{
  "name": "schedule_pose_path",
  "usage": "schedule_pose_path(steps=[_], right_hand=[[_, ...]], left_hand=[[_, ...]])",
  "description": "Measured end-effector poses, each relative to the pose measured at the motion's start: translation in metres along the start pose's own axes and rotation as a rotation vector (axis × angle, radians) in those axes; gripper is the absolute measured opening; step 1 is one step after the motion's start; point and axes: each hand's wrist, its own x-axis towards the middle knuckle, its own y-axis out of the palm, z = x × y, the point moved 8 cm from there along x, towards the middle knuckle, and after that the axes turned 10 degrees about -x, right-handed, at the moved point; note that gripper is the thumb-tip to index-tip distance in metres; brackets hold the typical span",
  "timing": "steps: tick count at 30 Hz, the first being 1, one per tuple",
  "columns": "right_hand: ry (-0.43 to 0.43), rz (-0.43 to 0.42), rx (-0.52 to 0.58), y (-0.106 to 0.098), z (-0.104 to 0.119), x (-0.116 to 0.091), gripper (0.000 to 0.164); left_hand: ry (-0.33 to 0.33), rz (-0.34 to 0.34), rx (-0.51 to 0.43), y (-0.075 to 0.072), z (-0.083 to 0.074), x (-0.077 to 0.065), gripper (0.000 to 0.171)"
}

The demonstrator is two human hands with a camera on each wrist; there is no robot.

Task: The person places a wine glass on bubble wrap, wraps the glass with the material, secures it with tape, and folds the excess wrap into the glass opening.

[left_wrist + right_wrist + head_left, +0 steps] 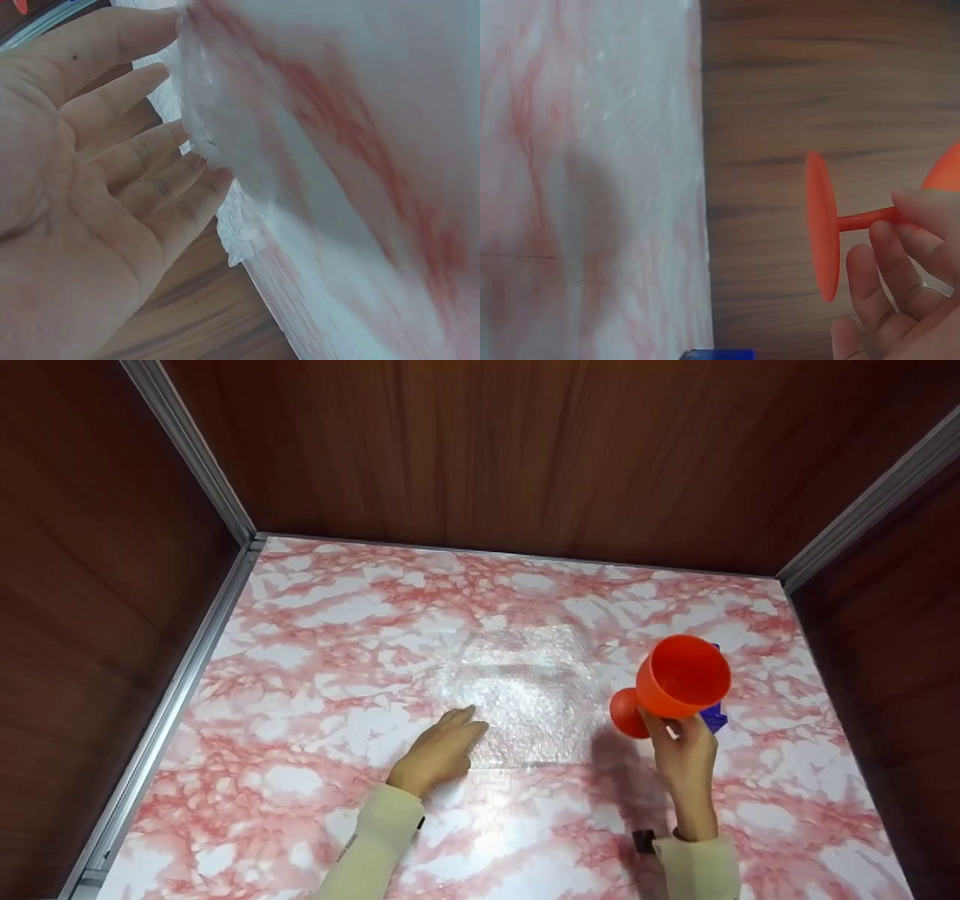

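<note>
An orange-red plastic goblet (pixel 686 675) tilts above the right part of the table, its bowl opening toward the head camera. My right hand (pixel 686 750) pinches it by the thin stem (pixel 862 220), between thumb and fingers, and the round foot (pixel 823 225) is off the table in the right wrist view. A clear, crinkled sheet that looks like bubble wrap (pixel 525 712) lies flat in the middle. My left hand (pixel 441 750) is at its left edge, fingers extended. In the left wrist view the fingertips (pixel 217 176) meet the edge of the clear plastic (pixel 206 120).
A blue object (pixel 714 721) sits partly hidden behind the goblet. The pink-and-white marbled tabletop (pixel 315 690) is enclosed by dark wood-grain panels (pixel 495 457) at the back and both sides, with metal rails (pixel 199 660) along the edges.
</note>
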Motion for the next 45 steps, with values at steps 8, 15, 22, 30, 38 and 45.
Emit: schedule_pose_path(steps=[8,15,22,30,38,45], right_hand=[[-0.029,-0.006,0.014,-0.008,0.012,-0.010,0.015],[-0.143,-0.010,0.030,-0.004,0.022,-0.010,0.010],[-0.244,0.055,0.081,0.000,0.067,-0.006,0.013],[-0.171,0.283,0.169,0.028,0.114,0.002,0.002],[-0.030,0.569,0.300,0.109,0.101,-0.005,0.012],[0.070,0.742,0.328,0.167,0.090,-0.023,0.019]], left_hand=[[0.023,0.031,-0.007,0.007,-0.011,0.003,0.054],[0.063,-0.003,-0.010,0.002,-0.017,0.001,0.057],[0.165,-0.094,0.021,-0.013,-0.021,-0.010,0.046],[0.072,-0.214,-0.015,-0.031,0.001,-0.024,0.035],[0.008,-0.370,0.007,-0.047,0.013,-0.032,0.031],[-0.088,-0.407,0.031,-0.053,0.023,-0.033,0.031]])
